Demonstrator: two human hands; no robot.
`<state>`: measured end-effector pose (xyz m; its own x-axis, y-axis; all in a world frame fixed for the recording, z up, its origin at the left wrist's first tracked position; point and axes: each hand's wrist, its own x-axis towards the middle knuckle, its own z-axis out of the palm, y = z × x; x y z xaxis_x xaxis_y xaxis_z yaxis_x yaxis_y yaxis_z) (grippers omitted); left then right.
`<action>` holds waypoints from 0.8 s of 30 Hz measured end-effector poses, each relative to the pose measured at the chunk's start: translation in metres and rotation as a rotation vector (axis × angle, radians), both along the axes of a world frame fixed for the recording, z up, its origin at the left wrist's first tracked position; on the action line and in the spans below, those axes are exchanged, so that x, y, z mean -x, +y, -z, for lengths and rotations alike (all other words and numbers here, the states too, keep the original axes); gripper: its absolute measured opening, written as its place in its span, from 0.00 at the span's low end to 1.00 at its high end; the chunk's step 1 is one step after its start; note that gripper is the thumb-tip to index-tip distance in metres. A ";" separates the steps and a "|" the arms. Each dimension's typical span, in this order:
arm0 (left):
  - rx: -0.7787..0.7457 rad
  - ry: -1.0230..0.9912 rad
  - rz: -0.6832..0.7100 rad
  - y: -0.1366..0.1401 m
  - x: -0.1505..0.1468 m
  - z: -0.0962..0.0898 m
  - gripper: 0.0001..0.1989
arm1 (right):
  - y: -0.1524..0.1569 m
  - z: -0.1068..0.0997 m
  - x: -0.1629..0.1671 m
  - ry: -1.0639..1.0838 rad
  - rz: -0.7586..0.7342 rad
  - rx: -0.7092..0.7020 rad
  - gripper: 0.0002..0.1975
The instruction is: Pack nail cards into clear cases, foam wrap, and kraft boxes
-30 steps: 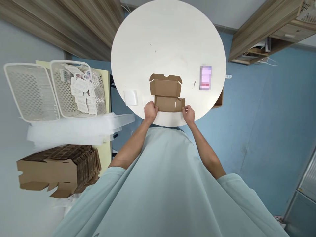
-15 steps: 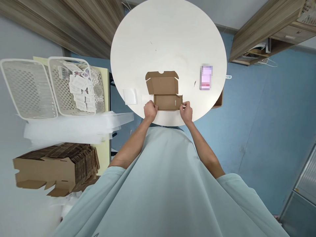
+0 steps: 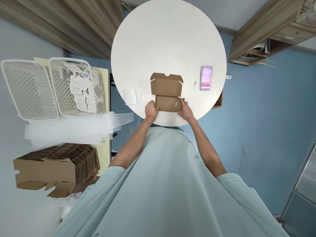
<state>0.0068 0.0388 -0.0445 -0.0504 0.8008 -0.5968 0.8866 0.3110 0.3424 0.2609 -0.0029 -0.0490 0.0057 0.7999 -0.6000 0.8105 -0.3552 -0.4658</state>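
Observation:
A brown cardboard box [image 3: 166, 103] lies on the near part of the round white table [image 3: 170, 36], its lid folded up and away from me. At its left near corner, my left hand [image 3: 151, 111] is closed on the side wall. My right hand [image 3: 185, 110] grips the right end, fingers on the end flap and thumb low at the near edge. The box's inside shows bare cardboard with a small white slit near the right end. To the left of the box is a flat white packet [image 3: 130, 96].
A blurred pink-purple rectangle [image 3: 206, 78] lies on the table's right side. At the left, a yellowish side table [image 3: 105, 154] holds white baskets [image 3: 76, 86] with printed cards, white foam sheets [image 3: 71, 128] and a stack of folded cardboard boxes [image 3: 46, 171].
The box has shifted slightly right, its lid tilting that way. My right hand has moved from pinching the right corner to fingers laid over the right end flap. The left hand stays on its corner.

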 end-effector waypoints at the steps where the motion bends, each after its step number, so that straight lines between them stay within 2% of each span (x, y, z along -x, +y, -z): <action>1: 0.002 -0.002 0.002 0.000 0.000 0.000 0.12 | 0.001 -0.001 0.001 -0.010 -0.014 -0.005 0.49; 6: 0.011 0.003 0.025 0.000 -0.001 0.000 0.11 | 0.000 -0.012 0.016 -0.065 -0.047 -0.087 0.35; 9: 0.014 0.010 0.023 0.000 -0.001 0.001 0.11 | -0.007 -0.018 0.033 -0.081 -0.027 -0.144 0.35; 12: 0.010 0.006 0.030 0.000 -0.001 0.001 0.11 | -0.013 -0.016 0.044 -0.041 0.073 -0.198 0.40; 14: 0.008 0.003 0.036 0.000 -0.001 0.001 0.12 | -0.013 -0.010 0.046 -0.008 0.173 -0.182 0.36; 18: 0.001 0.004 0.048 0.000 -0.002 0.000 0.12 | -0.003 0.002 0.039 -0.006 0.293 -0.118 0.20; 21: 0.006 0.016 0.062 0.001 -0.003 -0.002 0.12 | 0.006 0.007 0.035 -0.042 0.259 -0.082 0.13; 24: 0.012 0.039 0.075 0.001 -0.004 -0.004 0.13 | 0.013 0.005 0.038 -0.122 0.183 -0.041 0.11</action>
